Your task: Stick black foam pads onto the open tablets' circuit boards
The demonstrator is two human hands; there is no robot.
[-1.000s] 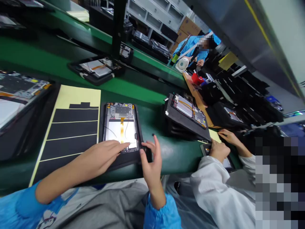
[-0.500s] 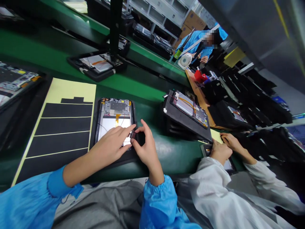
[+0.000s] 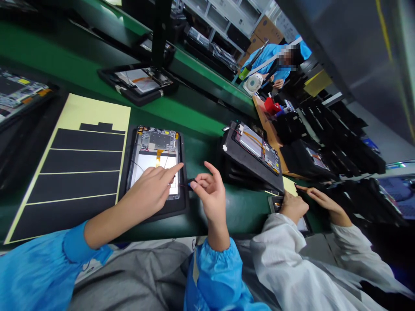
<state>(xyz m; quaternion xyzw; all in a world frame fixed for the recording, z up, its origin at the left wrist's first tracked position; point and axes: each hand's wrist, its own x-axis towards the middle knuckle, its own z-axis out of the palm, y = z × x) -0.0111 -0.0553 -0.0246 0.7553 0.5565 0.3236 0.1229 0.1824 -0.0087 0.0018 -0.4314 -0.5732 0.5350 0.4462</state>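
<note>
An opened tablet (image 3: 158, 140) with its circuit board and white battery exposed lies on a black foam pad (image 3: 183, 203). My left hand (image 3: 151, 188) rests over the tablet's lower half, index finger stretched toward its right edge and the other fingers loosely bent; its thumb is hidden. Just right of the pad, my right hand (image 3: 212, 194) pinches a small black part (image 3: 192, 183) between thumb and fingertips. A thin wire seems to run from that part to the tablet. The part's exact kind is too small to tell.
A yellow sheet of black adhesive strips (image 3: 81, 162) lies left of the tablet. On the right, another opened tablet (image 3: 257, 144) sits atop stacked black pads. A co-worker's hands (image 3: 295, 205) work beyond it. More tablets (image 3: 141, 80) stand at the back; a person (image 3: 275, 60) sits farther off.
My right hand has drawn the small black part rightward, away from the tablet's edge, and turned palm-up. My left hand stays over the tablet. The view has shifted slightly.
</note>
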